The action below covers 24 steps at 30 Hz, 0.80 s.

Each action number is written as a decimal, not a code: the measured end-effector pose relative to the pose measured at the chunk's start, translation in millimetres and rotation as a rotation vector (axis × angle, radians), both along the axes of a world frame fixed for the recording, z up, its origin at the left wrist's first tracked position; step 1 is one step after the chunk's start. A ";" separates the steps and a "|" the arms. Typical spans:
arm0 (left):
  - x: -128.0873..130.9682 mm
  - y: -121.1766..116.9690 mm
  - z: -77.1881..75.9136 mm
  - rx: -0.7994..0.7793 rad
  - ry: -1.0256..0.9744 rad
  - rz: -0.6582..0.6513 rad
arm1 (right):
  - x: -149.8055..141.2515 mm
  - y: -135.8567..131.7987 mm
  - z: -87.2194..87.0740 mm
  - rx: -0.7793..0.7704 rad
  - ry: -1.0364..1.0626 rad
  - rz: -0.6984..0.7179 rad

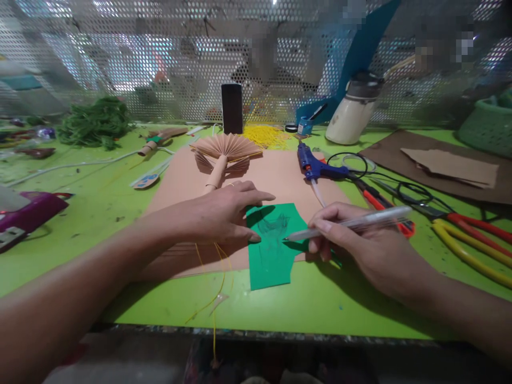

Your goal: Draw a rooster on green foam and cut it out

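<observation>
Through the head camera I am seeing the green sheet (272,253) lying just below the middle of the frame, partly over the brown paper (272,170) and partly over the lime-green tabletop (92,197). I am judging it light, thin and flat, easily creased or skidded; dark smudges are marking its face, and I cannot tell whether it is card or foam. I am reckoning the left edge is its best hold, away from the marks. There the left hand (230,210) is lying with fingers loosely spread, thumb tip resting on the sheet. The right hand (362,245) is pinching a pale pen (352,221), its tip standing at the sheet's middle.

Around them, the pleated fan (226,146) is sitting above the left hand, its rolled handle crowding that wrist. The blue glue gun (316,165) is lying above the right hand, and the yellow-and-red-handled scissors (444,241) are blocking the space at right. Loose yellow threads (214,325) are trailing at lower centre, where a sleeve or wrist could be catching them.
</observation>
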<state>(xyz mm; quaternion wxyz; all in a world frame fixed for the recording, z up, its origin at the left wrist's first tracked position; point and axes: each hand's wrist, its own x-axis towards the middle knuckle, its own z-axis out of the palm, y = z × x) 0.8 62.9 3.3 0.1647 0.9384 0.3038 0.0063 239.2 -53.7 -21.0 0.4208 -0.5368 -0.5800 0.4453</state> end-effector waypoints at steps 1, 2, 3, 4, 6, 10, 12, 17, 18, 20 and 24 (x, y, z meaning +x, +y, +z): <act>0.2 -0.4 0.5 -0.001 0.000 -0.003 | 0.2 0.3 0.0 0.003 -0.011 0.005; 0.3 -0.7 1.0 -0.001 0.000 -0.004 | 0.4 0.6 0.0 0.006 -0.023 0.007; 0.5 -1.0 1.3 -0.001 0.001 -0.003 | 0.7 0.7 0.1 0.007 -0.035 0.012; 0.6 -1.1 1.6 0.001 0.004 -0.003 | 1.0 0.7 0.2 0.009 -0.046 0.016; 0.9 -1.2 1.7 0.004 0.010 -0.003 | 1.5 0.1 0.0 0.011 -0.063 0.029; 1.2 -1.0 0.8 0.011 0.008 -0.003 | 1.7 -1.4 -1.5 0.028 -0.108 0.040; 1.0 -0.9 0.4 0.010 0.007 0.001 | 1.3 -1.7 -2.0 0.035 -0.129 0.036; 0.9 -2.0 1.2 0.013 0.008 0.006 | 0.4 -1.2 -1.0 0.049 -0.154 0.037; 1.2 -2.2 1.6 0.014 0.009 0.005 | 0.3 -1.1 -0.8 0.048 -0.156 0.037; 1.9 -2.7 2.3 0.014 0.013 0.007 | 0.2 -1.0 -0.8 0.044 -0.159 0.033; 2.4 -2.7 2.5 0.016 0.024 0.016 | 0.1 -1.8 -1.7 0.038 -0.143 0.010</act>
